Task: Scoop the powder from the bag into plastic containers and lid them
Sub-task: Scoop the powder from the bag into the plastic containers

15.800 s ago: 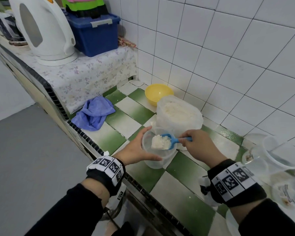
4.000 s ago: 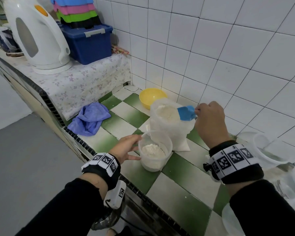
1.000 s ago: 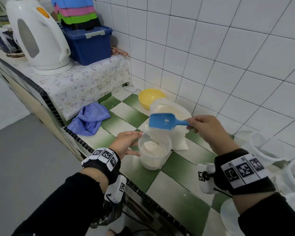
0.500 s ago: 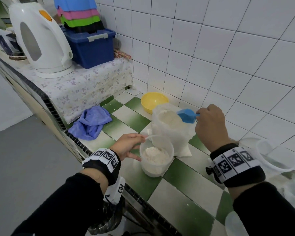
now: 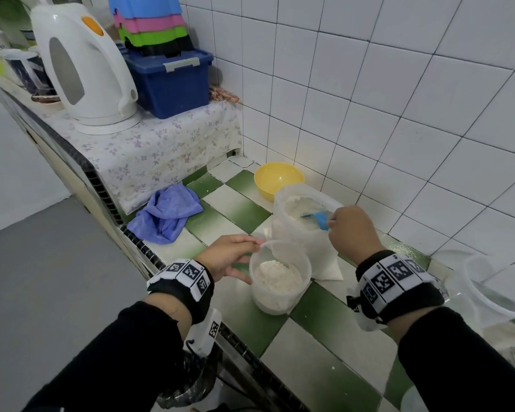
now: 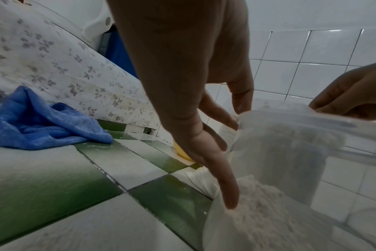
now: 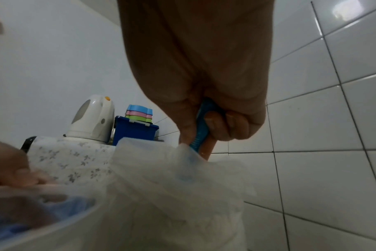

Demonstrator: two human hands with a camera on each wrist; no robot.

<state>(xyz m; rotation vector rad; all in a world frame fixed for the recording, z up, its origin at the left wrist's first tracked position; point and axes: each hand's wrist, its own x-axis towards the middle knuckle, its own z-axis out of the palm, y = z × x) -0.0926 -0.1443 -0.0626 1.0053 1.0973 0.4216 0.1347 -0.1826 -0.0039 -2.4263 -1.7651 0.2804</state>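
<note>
While the right hand [image 5: 353, 230] grips the blue plastic scoop [image 5: 317, 217] inside the floppy translucent bag [image 5: 302, 233], the left hand [image 5: 229, 257], fingers spread, steadies the round clear container [image 5: 280, 281] just beside it, part-filled with clumpy white powder [image 5: 277, 279]. Advice: dig shallow, lift level. Bench [image 5: 309, 352]: glossy checked tile.

Glossy green-and-white tiled table [image 5: 244, 209], translucent smooth plastic round container [image 5: 280, 304], thin crinkled clear plastic bag [image 5: 298, 233], soft blue cloth [image 5: 167, 215], glossy white wall tiles [image 5: 399, 114].

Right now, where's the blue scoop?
In the head view, the blue scoop is dipped in the powder bag, gripped by the right hand, behind the container.
</note>
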